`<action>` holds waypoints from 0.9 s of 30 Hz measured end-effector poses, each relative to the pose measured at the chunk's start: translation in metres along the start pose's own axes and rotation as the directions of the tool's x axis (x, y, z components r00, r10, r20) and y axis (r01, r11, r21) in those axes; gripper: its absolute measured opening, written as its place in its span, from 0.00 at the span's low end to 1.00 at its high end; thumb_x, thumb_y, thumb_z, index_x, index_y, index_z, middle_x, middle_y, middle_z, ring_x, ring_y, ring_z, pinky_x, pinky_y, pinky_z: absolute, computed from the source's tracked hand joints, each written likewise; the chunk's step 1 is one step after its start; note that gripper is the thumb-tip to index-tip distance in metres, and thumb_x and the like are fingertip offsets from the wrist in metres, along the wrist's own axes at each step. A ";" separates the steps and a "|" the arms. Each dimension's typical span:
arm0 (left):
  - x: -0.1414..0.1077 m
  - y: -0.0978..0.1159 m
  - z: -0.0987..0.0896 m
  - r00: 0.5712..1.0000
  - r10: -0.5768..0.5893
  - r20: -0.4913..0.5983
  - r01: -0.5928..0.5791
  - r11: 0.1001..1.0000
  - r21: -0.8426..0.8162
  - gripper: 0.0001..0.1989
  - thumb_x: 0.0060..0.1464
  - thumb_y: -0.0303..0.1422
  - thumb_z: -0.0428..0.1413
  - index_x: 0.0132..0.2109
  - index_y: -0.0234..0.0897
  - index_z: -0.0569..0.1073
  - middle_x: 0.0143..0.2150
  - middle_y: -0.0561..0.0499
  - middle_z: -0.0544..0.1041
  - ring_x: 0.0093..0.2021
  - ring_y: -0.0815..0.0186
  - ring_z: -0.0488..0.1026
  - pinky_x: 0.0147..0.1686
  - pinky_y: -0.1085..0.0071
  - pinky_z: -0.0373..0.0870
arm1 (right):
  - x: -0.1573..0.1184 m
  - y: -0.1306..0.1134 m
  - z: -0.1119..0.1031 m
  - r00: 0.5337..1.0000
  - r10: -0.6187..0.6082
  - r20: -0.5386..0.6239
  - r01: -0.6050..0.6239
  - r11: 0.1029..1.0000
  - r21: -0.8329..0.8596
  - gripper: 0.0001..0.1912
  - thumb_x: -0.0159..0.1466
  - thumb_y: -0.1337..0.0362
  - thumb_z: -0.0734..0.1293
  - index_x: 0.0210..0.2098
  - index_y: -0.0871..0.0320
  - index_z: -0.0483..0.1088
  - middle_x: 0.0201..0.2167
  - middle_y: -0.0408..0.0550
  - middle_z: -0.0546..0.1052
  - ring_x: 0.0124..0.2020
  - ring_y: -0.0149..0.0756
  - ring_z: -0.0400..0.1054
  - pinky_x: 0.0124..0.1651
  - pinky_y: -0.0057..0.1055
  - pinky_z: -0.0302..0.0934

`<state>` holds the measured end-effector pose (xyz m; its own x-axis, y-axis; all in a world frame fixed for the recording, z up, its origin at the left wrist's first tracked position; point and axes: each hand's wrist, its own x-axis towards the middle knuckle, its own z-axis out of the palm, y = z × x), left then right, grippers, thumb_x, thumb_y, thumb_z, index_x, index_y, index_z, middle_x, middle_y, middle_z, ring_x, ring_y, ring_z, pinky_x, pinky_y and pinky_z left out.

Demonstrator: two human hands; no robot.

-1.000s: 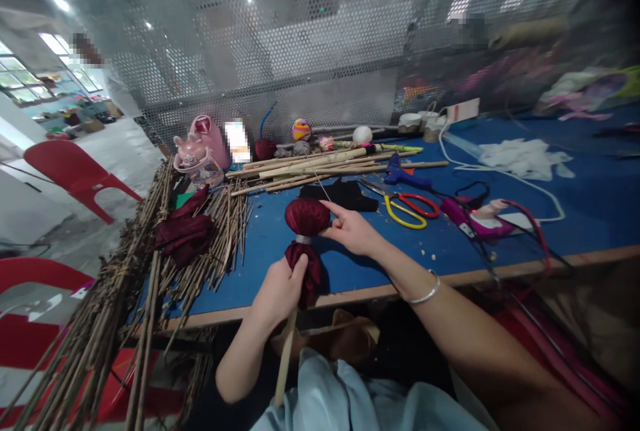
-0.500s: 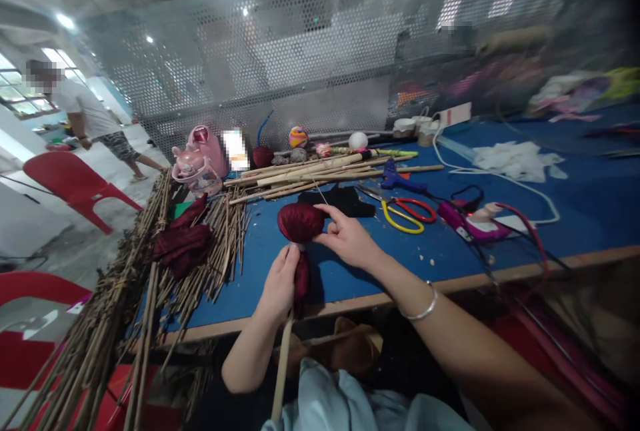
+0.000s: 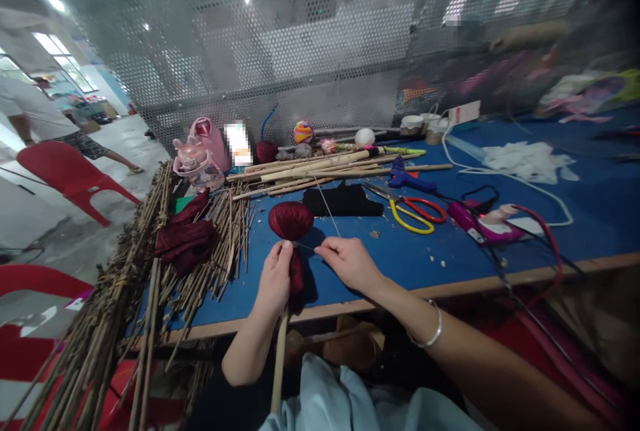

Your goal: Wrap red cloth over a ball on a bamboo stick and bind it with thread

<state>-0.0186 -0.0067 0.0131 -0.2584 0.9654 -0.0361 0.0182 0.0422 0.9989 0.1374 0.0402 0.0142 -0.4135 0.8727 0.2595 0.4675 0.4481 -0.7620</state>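
So the biggest thing here is the perforated metal screen (image 3: 295, 51), way behind the maroon fabric ball (image 3: 291, 220), with a blue table (image 3: 450, 258) under and around the ball. Off to the ball's left there's a huge bundle of brown twigs (image 3: 110, 298), and beyond that a red chair (image 3: 65, 168). Peeled sticks (image 3: 310, 168) lie behind the ball, maroon cloth (image 3: 185, 244) is bunched to its left, and black cloth (image 3: 345, 200) sits just behind it to the right. Further right: purple power strip (image 3: 480, 228), scissors (image 3: 410, 224) with one red and one yellow handle, and a blue glue gun (image 3: 413, 181). A pale stick (image 3: 279, 364) slants down below the ball, which is up over the table near its front edge. Left hand (image 3: 277, 278) has thumb and finger pinched together on the gathered neck (image 3: 295, 246) right under the ball. Right hand (image 3: 350, 264), to the ball's lower right, has its fingertips clamped on a thin white thread (image 3: 306, 247) running from that neck.
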 end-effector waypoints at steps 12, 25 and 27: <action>-0.006 0.001 0.005 0.997 0.078 -0.017 -0.074 0.980 0.185 0.15 0.56 0.45 0.46 0.32 0.37 0.64 0.25 0.56 0.63 0.26 0.70 0.59 0.29 0.75 0.57 | -0.028 -0.023 -0.006 0.984 0.033 0.175 -0.078 0.963 0.259 0.14 0.62 0.60 0.58 0.24 0.59 0.63 0.17 0.38 0.59 0.21 0.27 0.52 0.25 0.24 0.48; -0.006 0.005 0.002 0.995 -0.083 0.046 0.088 0.988 -0.125 0.10 0.49 0.39 0.55 0.35 0.37 0.67 0.23 0.59 0.64 0.21 0.75 0.59 0.25 0.78 0.58 | -0.029 -0.019 0.000 0.988 0.025 0.156 -0.061 0.971 0.232 0.14 0.62 0.60 0.58 0.22 0.59 0.63 0.17 0.38 0.59 0.21 0.27 0.53 0.26 0.24 0.47; -0.007 0.009 0.001 0.985 -0.143 0.093 0.160 0.965 -0.210 0.13 0.47 0.40 0.56 0.36 0.36 0.66 0.25 0.58 0.67 0.20 0.76 0.59 0.22 0.79 0.57 | -0.026 -0.015 0.005 0.990 0.007 0.141 -0.023 0.994 0.110 0.14 0.62 0.62 0.58 0.21 0.59 0.63 0.16 0.38 0.60 0.21 0.27 0.54 0.26 0.25 0.47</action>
<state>-0.0160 -0.0128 0.0224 -0.1670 0.9692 -0.1808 -0.2268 0.1407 0.9637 0.1372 0.0102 0.0163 -0.5164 0.8398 0.1675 0.3880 0.4039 -0.8285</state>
